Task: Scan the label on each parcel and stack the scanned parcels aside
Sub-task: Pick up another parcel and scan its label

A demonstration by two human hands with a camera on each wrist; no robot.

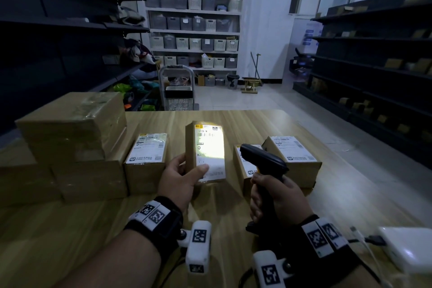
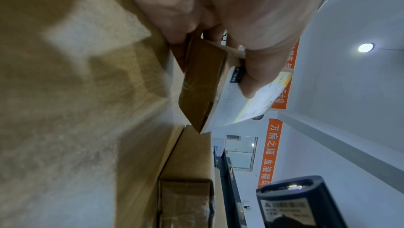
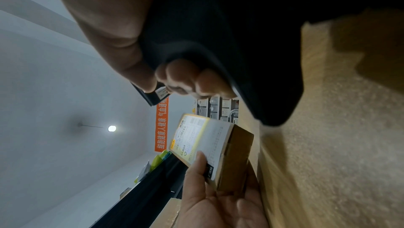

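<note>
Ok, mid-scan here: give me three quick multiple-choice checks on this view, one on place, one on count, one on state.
1. Where is the lit parcel?
A. in the left hand
B. flat on the table
C. on the stack

2. How many labelled parcels rest on the table?
A. one
B. three
C. six

3. The right hand is:
A. open
B. gripping the scanner
C. pressing a label

Answers: 1 A, its thumb lies on the label; 2 B, one left, two right of the lit parcel; 3 B, fingers wrap its handle.

L wrist (image 1: 161, 217): blk strap, white tag blocks w/ b&w codes | R wrist (image 1: 320, 234): same, prob. cabled
</note>
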